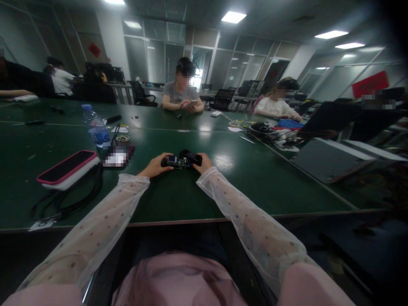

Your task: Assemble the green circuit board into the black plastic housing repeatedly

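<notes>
Both my hands are close together over the green table in the middle of the view. My left hand is closed on a small green circuit board that carries a little square screen. My right hand grips a black plastic case, its fingers at the right end. The board and the case meet or overlap between my hands; whether they are joined, I cannot tell. Sheer dotted sleeves cover both forearms.
Left of my hands are a pink-edged phone on a white object, black cables, a water bottle and a tape roll. Tangled wires and a grey panel lie to the right. People sit across the table.
</notes>
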The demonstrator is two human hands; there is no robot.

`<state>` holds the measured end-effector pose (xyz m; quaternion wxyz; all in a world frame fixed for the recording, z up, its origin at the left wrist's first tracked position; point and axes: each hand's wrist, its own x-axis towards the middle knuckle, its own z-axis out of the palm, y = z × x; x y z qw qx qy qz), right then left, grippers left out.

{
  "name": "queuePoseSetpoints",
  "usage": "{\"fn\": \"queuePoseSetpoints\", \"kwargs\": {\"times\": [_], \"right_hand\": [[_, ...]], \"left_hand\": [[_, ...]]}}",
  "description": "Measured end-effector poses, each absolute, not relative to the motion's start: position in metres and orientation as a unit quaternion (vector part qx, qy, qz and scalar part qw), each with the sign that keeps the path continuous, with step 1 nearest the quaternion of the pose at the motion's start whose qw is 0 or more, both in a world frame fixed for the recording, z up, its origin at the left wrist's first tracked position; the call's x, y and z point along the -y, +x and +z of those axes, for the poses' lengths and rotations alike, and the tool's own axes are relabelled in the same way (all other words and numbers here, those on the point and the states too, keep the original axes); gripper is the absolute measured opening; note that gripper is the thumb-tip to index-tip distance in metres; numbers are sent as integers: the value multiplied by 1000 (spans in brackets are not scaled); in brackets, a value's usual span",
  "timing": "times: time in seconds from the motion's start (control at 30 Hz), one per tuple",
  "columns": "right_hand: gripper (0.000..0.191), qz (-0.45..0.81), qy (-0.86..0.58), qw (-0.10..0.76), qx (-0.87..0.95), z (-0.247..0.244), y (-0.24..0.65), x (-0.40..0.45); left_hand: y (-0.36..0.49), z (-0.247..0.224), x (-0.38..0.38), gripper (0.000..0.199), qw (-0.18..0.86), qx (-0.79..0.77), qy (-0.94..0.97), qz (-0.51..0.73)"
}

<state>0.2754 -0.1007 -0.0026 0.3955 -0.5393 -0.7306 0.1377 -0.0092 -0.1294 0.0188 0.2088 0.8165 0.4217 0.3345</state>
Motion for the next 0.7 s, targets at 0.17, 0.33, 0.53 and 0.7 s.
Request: {"fn": "queuePoseSetpoints", "kwargs": {"times": [0.17,0.33,0.53,0.7], "right_hand": [[51,137,-544,406,721,-3,273,102],[50,133,-554,440,694,-3,270,101],[55,150,-471,535,685,6,264,108],[57,181,-413,512,731,15,252,124]], "left_hand": [[-9,18,130,64,207,-417,817,340],[-9,18,129,66,224,-422,809,342],[-9,16,127,72,238,-427,802,343],[-10,11,124,75,233,-439,796,346]]}}
